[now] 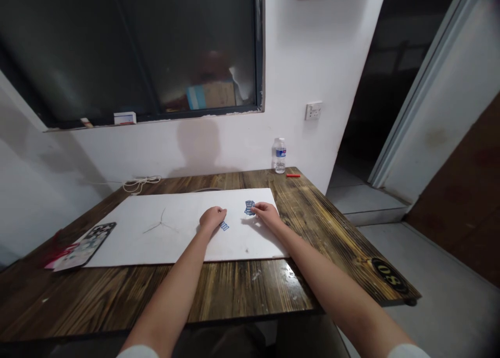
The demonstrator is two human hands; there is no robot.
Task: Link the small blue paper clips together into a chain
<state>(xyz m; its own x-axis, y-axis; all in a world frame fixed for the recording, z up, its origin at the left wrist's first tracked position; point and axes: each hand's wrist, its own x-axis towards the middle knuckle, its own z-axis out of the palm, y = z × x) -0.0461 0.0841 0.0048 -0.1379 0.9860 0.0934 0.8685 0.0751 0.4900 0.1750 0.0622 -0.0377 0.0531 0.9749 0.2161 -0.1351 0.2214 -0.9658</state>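
Two blue-printed paper scraps on white board [117,238]: upper scrap [249,207], long axis pointing away, at right hand [265,213] fingertips, grip unclear; lower scrap [224,226] just beside closed left hand [213,217]

Glossy wood tabletop [234,290], matt white board [117,246]

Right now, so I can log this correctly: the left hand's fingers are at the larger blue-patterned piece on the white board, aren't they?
No, that's the right hand: the head view shows the right hand with its fingers at the larger blue-patterned piece on the white board. The left hand is apart from it, beside the smaller piece.
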